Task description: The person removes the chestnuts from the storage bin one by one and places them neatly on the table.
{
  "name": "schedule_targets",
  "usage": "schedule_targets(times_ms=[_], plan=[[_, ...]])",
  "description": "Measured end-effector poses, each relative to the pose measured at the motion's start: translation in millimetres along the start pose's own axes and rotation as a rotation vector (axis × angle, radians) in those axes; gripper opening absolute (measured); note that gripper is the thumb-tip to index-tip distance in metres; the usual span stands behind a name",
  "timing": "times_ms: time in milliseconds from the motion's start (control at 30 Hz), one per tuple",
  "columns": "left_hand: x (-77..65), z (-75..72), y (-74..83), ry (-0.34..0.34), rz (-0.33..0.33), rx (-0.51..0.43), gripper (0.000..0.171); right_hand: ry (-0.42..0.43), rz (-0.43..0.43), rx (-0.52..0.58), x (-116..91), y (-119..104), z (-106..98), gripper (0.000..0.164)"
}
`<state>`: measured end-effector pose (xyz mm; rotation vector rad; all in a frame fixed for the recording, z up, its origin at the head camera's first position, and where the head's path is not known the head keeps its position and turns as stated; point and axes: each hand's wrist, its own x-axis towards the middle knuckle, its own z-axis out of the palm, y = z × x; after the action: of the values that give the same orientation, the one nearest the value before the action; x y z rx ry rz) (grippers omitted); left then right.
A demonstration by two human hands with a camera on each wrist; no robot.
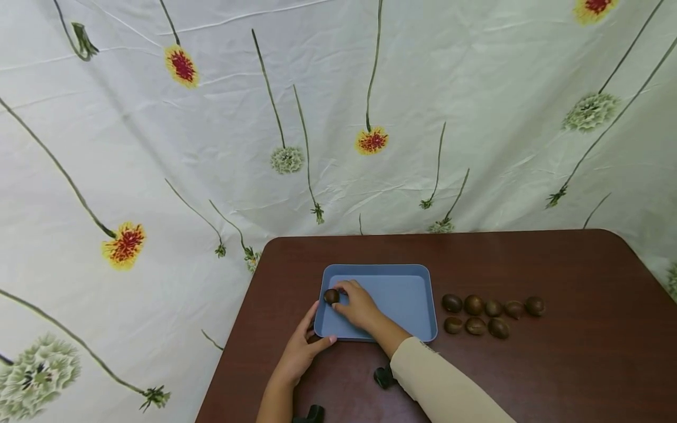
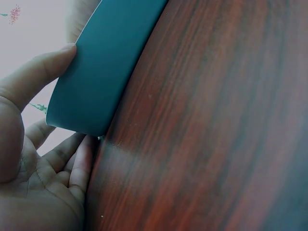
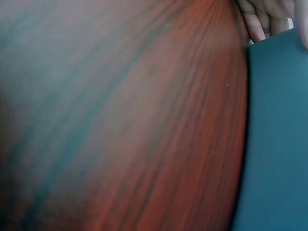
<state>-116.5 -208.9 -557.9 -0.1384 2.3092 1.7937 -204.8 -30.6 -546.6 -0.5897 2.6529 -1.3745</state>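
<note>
My right hand (image 1: 359,306) is over the left part of a blue rectangular tray (image 1: 404,299), with a round brown nut (image 1: 331,296) pinched between thumb and fingers. I cannot tell whether the nut touches the tray floor. At the tray's near left corner, my left hand (image 1: 297,355) holds on. Its thumb lies on the front rim and its fingers are along the left side, as the left wrist view shows with the tray wall (image 2: 106,67). In the right wrist view the right hand is hidden; only left-hand fingers (image 3: 262,19) and the tray's front wall (image 3: 276,139) appear.
Several brown nuts (image 1: 474,305) lie in two rows on the dark wooden table (image 1: 592,346), right of the tray. A white flowered cloth (image 1: 238,106) hangs behind the table and at its left. Black straps with small devices (image 1: 383,377) sit at the wrists.
</note>
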Motion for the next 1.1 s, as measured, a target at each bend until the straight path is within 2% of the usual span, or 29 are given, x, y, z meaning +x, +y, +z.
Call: schedule_targets(times_ms=[400,733,1100], plan=[[-0.3,0.9,-0.6,0.017,0.003,-0.013,0.096,-0.029,0.006,-0.029,-2,-1,0,0.044],[-0.1,1.2,0.8,0.016,0.0,-0.011,0.094,-0.042,-0.006,-0.105,-2,-2,-3,0.044],[-0.1,0.5,0.7,0.01,-0.008,-0.016,0.095,-0.034,0.012,-0.125,-12,-1,-11,0.041]])
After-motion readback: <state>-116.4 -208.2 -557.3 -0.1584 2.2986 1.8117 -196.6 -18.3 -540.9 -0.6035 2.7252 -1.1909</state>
